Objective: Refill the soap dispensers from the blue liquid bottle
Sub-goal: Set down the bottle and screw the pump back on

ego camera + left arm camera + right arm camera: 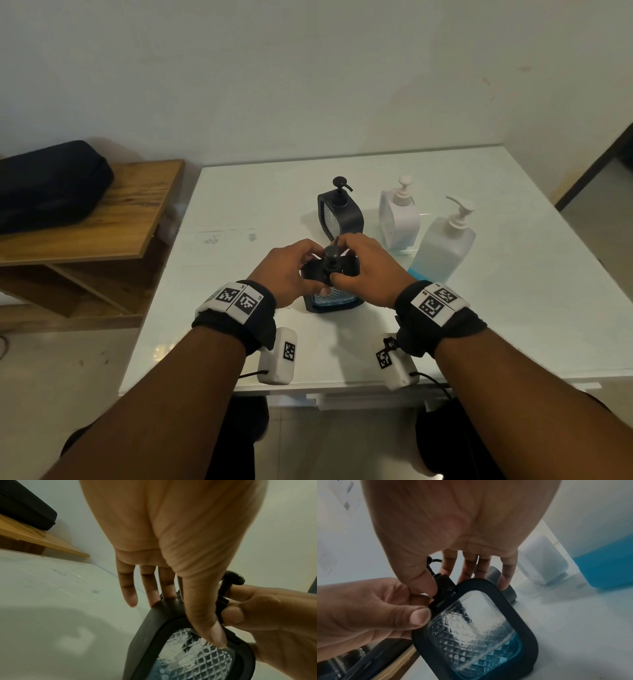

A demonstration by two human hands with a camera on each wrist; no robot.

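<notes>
A black soap dispenser (pixel 330 301) with a clear lattice window stands near the middle of the white table (pixel 239 212), with a little blue liquid at its bottom (pixel 488 655). My left hand (pixel 291 270) grips its body, thumb on the front frame (pixel 214 635) and fingers behind. My right hand (pixel 363 267) pinches the collar of its black pump (pixel 331 255) between thumb (pixel 423 582) and fingers. Behind stand a second black dispenser (pixel 339 212), a white dispenser (pixel 399 216) and the clear bottle of blue liquid (pixel 445 243), which is low and has its white pump on.
A wooden shelf (pixel 113 219) at the left of the table carries a black case (pixel 48 185). The wall runs close behind the table. The table's front edge lies just below my wrists.
</notes>
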